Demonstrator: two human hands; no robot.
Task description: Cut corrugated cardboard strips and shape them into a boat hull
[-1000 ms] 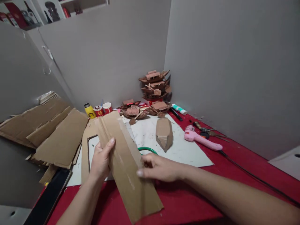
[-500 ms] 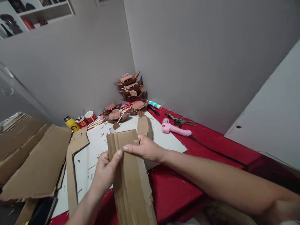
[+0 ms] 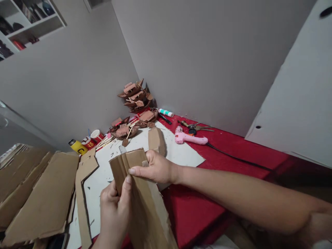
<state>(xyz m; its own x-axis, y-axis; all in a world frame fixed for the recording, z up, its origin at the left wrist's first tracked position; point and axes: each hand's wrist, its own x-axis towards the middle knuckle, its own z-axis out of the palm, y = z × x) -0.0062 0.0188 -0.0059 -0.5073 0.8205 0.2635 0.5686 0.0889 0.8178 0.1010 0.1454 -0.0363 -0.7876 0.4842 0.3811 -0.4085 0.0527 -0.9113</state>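
Observation:
A long strip of brown cardboard (image 3: 145,207) slants up from the bottom edge, with lengthwise creases near its left side. My left hand (image 3: 118,199) grips its left edge, thumb on top and fingers hidden beneath. On the right edge, my right hand (image 3: 158,167) is closed with its thumb pressed on the face; the two thumb tips nearly meet at a crease. Just beyond the strip's far end lies a clear ruler (image 3: 122,149), mostly hidden. Behind it, a small boat-shaped cardboard piece (image 3: 156,141) rests on the white board (image 3: 178,147).
Stacked cardboard sheets (image 3: 38,197) fill the left. Model boats (image 3: 135,95) are piled in the corner near paper cups (image 3: 96,135) and a yellow bottle (image 3: 77,146). A pink glue gun (image 3: 190,137) with a black cord, pliers (image 3: 199,127) and a white-green tube (image 3: 166,112) lie on the red tablecloth (image 3: 233,152).
The cardboard's left side now bends down more along its crease, and the strip's far end has shifted left. Both hands have stayed on it, and the view has tilted and turned slightly.

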